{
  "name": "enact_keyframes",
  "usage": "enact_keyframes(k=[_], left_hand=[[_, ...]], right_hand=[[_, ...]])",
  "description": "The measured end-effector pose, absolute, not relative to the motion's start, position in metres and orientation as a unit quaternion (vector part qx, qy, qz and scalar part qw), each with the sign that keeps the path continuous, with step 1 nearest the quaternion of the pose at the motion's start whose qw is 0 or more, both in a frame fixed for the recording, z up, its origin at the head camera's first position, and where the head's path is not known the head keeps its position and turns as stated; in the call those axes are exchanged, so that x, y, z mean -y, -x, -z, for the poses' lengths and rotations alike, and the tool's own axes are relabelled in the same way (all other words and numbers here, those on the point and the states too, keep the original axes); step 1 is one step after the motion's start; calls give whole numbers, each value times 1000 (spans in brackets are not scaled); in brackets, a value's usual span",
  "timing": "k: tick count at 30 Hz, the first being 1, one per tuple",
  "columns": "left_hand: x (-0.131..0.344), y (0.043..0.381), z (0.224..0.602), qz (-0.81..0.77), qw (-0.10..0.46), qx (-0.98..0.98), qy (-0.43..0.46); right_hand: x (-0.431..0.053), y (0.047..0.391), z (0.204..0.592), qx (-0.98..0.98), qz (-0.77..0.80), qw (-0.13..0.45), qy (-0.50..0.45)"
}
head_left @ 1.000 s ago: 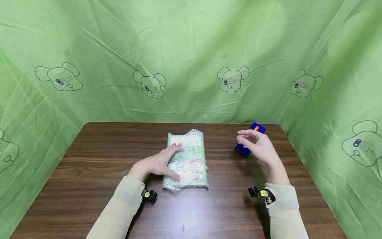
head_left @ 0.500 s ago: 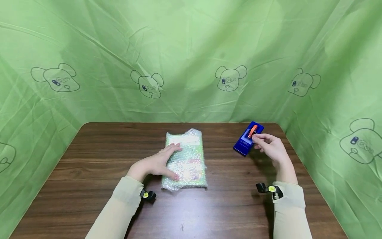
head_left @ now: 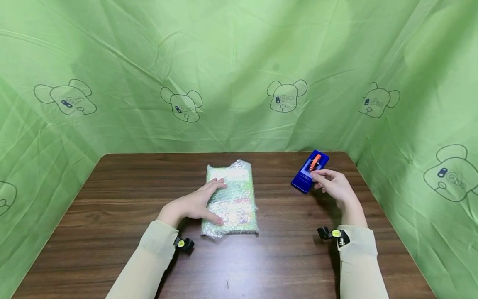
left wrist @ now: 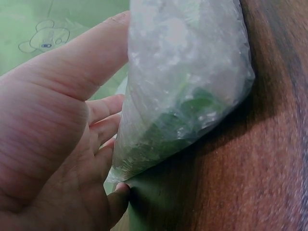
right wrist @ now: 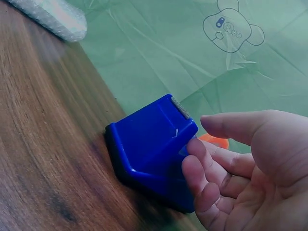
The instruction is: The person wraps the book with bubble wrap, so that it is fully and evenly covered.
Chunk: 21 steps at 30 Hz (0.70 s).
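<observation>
A flat parcel in bubble wrap [head_left: 239, 195], green and white beneath the film, lies mid-table. My left hand [head_left: 196, 203] rests on its left side, fingers spread and thumb across the lower corner. In the left wrist view, the thumb overlaps the wrapped edge [left wrist: 192, 96] and the other fingers reach behind it. At the right, a blue tape dispenser [head_left: 301, 182] with an orange core [head_left: 315, 161] stands at an angle. My right hand [head_left: 334, 187] holds its curled fingers and thumb at either side of the dispenser's toothed cutter [right wrist: 181, 108]. Any tape end is hidden.
The brown wooden table [head_left: 130, 187] has rounded far corners. Green cloth [head_left: 231, 74] printed with bear heads hangs close behind the table and along both sides. Black cameras are strapped at the left wrist [head_left: 184, 244] and right wrist [head_left: 328, 233].
My right hand has shifted from over the tape dispenser to its right side, fingertips now at the cutter end. My left hand stays on the parcel. The head view has turned slightly.
</observation>
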<state>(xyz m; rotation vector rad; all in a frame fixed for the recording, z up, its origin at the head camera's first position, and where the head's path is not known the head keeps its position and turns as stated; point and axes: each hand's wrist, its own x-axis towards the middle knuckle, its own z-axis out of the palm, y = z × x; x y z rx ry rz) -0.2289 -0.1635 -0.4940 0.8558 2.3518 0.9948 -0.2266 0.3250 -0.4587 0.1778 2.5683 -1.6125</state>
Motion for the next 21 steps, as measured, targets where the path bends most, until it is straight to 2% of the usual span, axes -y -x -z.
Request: enact_keyframes(k=[21], left_hand=[[163,227,490,-366,221,-849,-311]], right_hand=[[-312,228,463,-846,525,45,-83]])
